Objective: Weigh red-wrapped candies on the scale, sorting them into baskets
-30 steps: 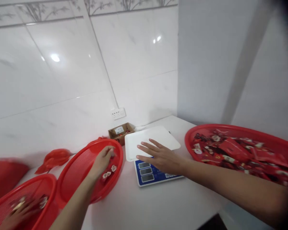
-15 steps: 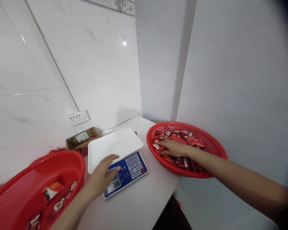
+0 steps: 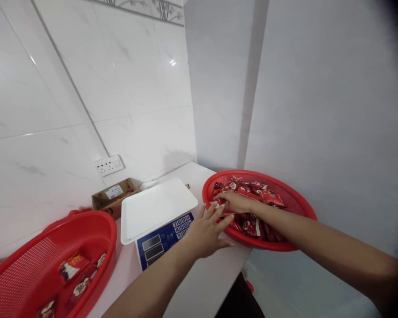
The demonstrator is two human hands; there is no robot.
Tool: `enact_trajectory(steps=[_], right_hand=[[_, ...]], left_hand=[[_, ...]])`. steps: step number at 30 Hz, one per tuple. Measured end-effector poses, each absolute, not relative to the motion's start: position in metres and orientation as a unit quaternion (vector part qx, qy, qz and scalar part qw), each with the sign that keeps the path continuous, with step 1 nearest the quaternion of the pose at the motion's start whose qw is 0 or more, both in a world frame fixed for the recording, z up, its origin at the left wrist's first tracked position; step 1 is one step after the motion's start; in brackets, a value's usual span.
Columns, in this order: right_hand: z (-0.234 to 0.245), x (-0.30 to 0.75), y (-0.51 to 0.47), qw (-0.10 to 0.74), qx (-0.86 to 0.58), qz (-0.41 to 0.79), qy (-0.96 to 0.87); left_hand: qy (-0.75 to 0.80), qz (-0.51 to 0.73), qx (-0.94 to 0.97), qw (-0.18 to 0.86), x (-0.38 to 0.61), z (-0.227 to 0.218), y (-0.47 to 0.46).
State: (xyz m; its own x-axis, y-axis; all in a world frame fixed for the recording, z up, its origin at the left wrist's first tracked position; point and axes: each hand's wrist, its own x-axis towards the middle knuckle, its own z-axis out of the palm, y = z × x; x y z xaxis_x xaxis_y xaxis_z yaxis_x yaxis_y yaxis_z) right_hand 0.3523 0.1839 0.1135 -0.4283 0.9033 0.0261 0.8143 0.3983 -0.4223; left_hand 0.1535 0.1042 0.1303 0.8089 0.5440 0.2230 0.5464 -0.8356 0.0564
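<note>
My right hand (image 3: 236, 202) reaches into the right red plastic basket (image 3: 305, 207), its fingers bent down onto a small red snack packet near the left rim; the fingertips are partly hidden. Under and around it lie many shiny red packets (image 3: 272, 198). My left hand (image 3: 207, 232) is spread, palm down, its fingertips overlapping the basket's left rim in view and nothing held in it. Beneath my left forearm is a blue and white digital scale (image 3: 159, 247), some keys covered by the hand. Its white tray (image 3: 159, 207) has nothing on it.
A second red basket (image 3: 111, 229) with several packets (image 3: 73, 266) stands at the left. A cardboard box (image 3: 101, 201) sits behind it, below a wall socket (image 3: 109, 165). The white table (image 3: 199, 287) meets tiled and grey walls at the corner.
My left hand has moved right, from over the scale's display to the right basket's rim, fingers spreading. My right hand has stayed among the packets, its fingers now more bent.
</note>
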Motion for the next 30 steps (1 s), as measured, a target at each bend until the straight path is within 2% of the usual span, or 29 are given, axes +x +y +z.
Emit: enact_trajectory(steps=[5,11,17,21,24,26,30], right_hand=[[0.112,0.358,0.188,0.164,-0.505,0.225,-0.817],[0.113,0.352,0.185,0.182,-0.476,0.273,-0.816],[0.122,0.356,0.191,0.24,-0.534,0.243,-0.773],[0.141,0.37,0.197,0.306,-0.573,0.201,-0.733],[0.159,0.37,0.193,0.334,-0.574,0.22,-0.714],[0.17,0.36,0.183,0.354,-0.548,0.31,-0.692],[0.183,0.322,0.158,0.347,-0.451,0.548,-0.613]], left_hand=[[-0.275,-0.104,-0.953,0.072,0.155,0.11,0.103],[-0.257,-0.118,-0.948,0.149,0.153,0.108,0.105],[-0.273,-0.131,-0.947,0.108,0.152,0.101,0.108],[-0.31,-0.187,-0.931,-0.036,0.143,0.107,0.106],[-0.361,-0.322,-0.826,-0.29,0.137,0.119,0.105],[-0.381,-0.395,-0.721,-0.423,0.135,0.128,0.107],[-0.383,-0.435,-0.619,-0.53,0.135,0.146,0.109]])
